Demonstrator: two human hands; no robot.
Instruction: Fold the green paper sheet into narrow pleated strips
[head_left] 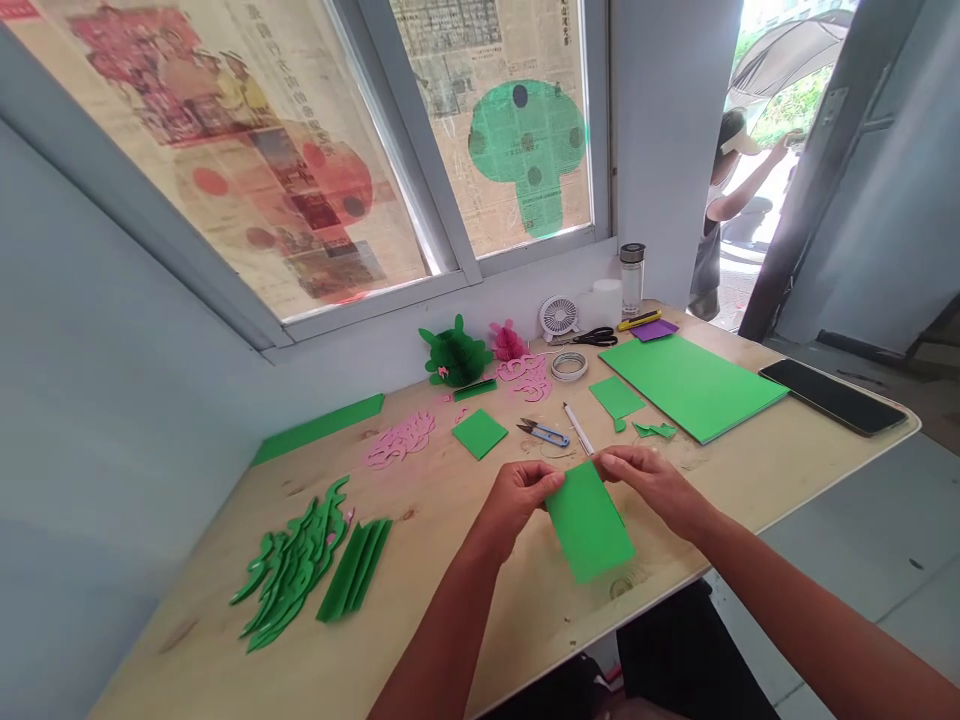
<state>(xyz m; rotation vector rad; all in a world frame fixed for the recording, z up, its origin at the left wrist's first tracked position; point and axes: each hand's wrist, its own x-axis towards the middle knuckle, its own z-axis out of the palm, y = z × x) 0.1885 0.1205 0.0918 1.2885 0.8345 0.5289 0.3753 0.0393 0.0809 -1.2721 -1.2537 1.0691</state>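
Head view. A rectangular green card sheet (pixel 589 522) is pinched along its far edge by the left hand (pixel 515 503) and the right hand (pixel 651 484), one at each far corner; both grips are closed and neither has been released. The sheet extends toward the near side of the grip, its long axis running from far-left to near-right. Neither hand is clearly nearer to it. Contact between the sheet and the plywood table (pixel 525 610) cannot be confirmed.

Thread snips (pixel 544 432) with blue handles and a slim white tool (pixel 578 428) lie just beyond the hands. Cut green shapes (pixel 292 560), folded green strips (pixel 354 570) and pink cut-outs (pixel 401 440) are laid out to the left. A stack of green sheets (pixel 694 387) and a phone (pixel 832 396) occupy the right.

The only container noted is a glass tumbler (pixel 632 278) with a dark lid, standing at the far edge; its contents cannot be determined. A person (pixel 712 220) is seen in the doorway, far right.
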